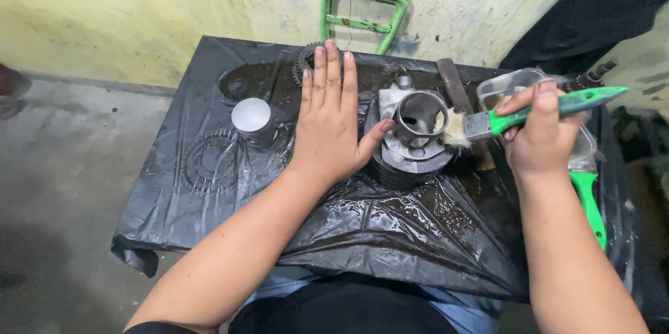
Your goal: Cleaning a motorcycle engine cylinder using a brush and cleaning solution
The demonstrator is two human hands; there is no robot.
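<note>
Two hands: right hand [540, 139] fingers grip brush [529, 114] lying sideways, bristles apparently touching cylinder [418, 121]; left hand [331, 125] flat, open.

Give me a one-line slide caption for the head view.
Right hand brushes a metal cylinder with a green-handled paintbrush while the left hand steadies it on black plastic sheeting.

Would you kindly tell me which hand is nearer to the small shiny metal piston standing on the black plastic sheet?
Left. The left hand lies flat just right of the small shiny metal piston; the right hand is far to its right, gripping a green-handled brush.
</note>
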